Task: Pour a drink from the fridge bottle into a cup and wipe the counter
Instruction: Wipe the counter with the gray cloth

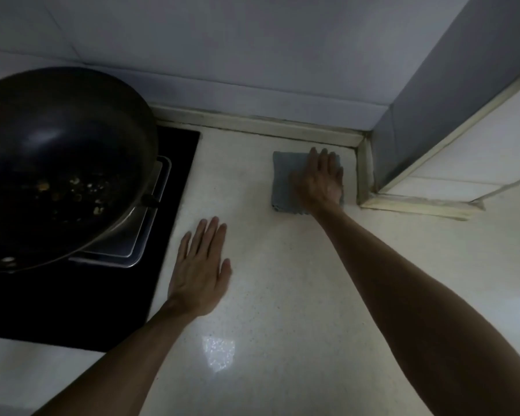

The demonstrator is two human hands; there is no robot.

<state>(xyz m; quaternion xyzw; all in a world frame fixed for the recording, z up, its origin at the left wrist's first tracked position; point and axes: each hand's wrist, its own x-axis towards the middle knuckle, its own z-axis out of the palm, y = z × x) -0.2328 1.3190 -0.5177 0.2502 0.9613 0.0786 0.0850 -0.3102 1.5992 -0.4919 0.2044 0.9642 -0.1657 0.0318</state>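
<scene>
A folded grey-blue cloth [282, 181] lies flat on the white speckled counter [270, 280], near the back corner. My right hand [320, 178] presses on the cloth with straight fingers that reach its far edge. My left hand [200, 268] rests flat on the bare counter, fingers straight, just right of the stove. No bottle or cup is in view.
A dark wok [57, 157] with food scraps sits on the black stove top [102, 310] at the left. A tiled wall [222, 55] runs along the back, and a tiled column [463, 130] juts out at the right corner.
</scene>
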